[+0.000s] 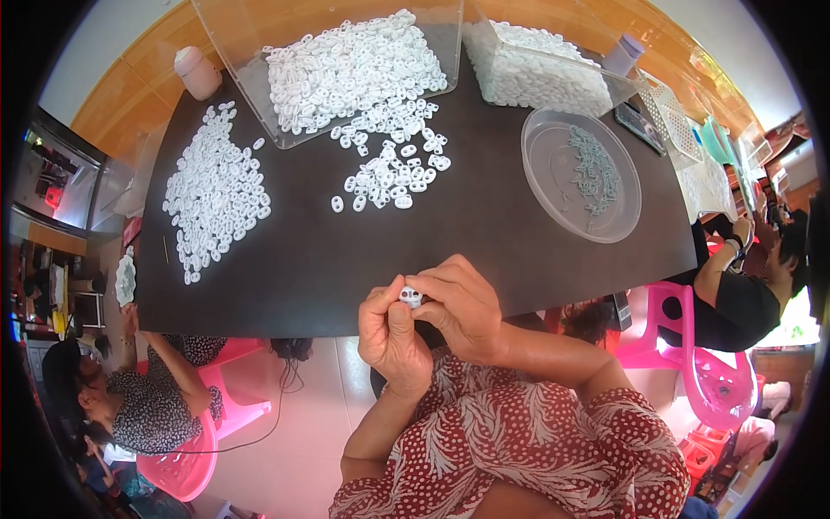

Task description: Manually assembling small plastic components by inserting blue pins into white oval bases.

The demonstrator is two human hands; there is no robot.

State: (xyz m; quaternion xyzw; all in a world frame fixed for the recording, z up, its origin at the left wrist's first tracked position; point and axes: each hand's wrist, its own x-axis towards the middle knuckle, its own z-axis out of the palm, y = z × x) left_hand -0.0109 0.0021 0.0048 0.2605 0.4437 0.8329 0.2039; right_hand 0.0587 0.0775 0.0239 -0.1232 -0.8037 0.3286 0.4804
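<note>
Close in front of me, just off the table's near edge, my left hand (394,333) and my right hand (462,309) meet at their fingertips. Between them they pinch one small white plastic piece with two dark holes (411,297). Thumbs and index fingers of both hands touch it, and part of it is covered by them. Beyond my hands lies a loose group of similar white oval two-holed pieces (393,177). A larger heap of such pieces (216,186) spreads over the table's left side.
A clear bin (454,52), tipped toward me, spills white pieces onto the dark table (346,259). Another clear bin (493,65) stands right of it. A round clear tray (540,186) holds tiny grey-green parts. A phone (640,128) lies beside it. People sit left and right.
</note>
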